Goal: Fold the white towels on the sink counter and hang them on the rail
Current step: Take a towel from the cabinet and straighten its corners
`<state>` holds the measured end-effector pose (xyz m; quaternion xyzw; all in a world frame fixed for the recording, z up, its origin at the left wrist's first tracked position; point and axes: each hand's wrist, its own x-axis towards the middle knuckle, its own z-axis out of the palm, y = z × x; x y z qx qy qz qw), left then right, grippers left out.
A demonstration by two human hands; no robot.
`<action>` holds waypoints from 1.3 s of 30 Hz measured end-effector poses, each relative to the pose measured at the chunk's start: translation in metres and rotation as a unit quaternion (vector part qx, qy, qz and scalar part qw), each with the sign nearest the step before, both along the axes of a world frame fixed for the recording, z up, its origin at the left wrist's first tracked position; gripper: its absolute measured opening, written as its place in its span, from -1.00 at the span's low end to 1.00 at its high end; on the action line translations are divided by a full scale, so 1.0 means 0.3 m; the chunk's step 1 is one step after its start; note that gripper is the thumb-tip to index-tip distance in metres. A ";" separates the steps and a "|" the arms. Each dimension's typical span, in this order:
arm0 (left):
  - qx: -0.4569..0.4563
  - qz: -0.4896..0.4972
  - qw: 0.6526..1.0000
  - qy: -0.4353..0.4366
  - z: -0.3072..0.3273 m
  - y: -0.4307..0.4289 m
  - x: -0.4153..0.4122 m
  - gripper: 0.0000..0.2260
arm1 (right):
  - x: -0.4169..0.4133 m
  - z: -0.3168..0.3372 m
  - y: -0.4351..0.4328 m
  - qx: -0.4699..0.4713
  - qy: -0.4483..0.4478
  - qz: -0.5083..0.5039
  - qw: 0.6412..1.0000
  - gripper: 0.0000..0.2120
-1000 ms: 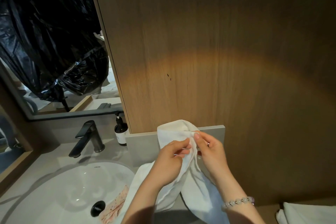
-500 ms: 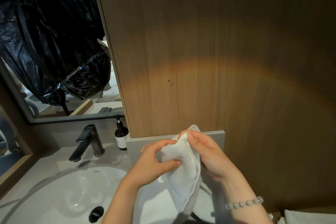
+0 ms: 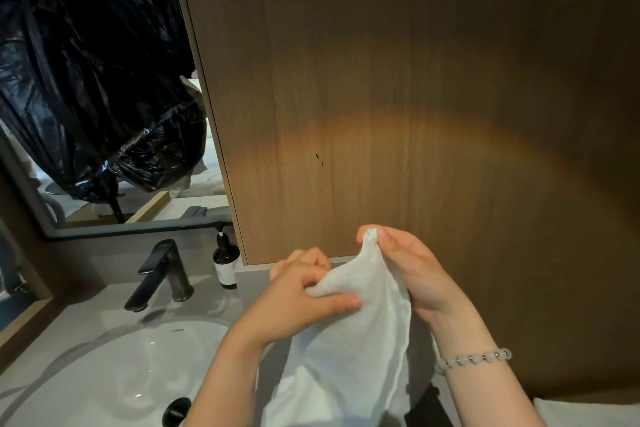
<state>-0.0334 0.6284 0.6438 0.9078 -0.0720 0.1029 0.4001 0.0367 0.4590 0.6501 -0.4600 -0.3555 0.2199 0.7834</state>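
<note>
The right hand (image 3: 412,274) pinches the top corner of a white towel (image 3: 349,340). The left hand (image 3: 298,302) grips the cloth's edge lower down. The towel hangs between them over the counter (image 3: 69,322), beside the sink (image 3: 114,381) and tap (image 3: 162,274).

The grey counter (image 3: 59,336) has a white basin (image 3: 114,381) sunk into it, with a black drain (image 3: 176,411) toward the basin's four o'clock. A black faucet (image 3: 162,274) stands at the basin's twelve o'clock. A dark pump bottle (image 3: 225,262) with a pale label stands at the faucet's two o'clock.
</note>
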 end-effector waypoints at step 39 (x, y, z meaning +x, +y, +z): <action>0.237 0.287 0.904 0.210 -0.192 0.331 -0.068 -0.85 | 0.042 -0.024 -0.190 0.021 0.193 -0.284 0.939 -0.74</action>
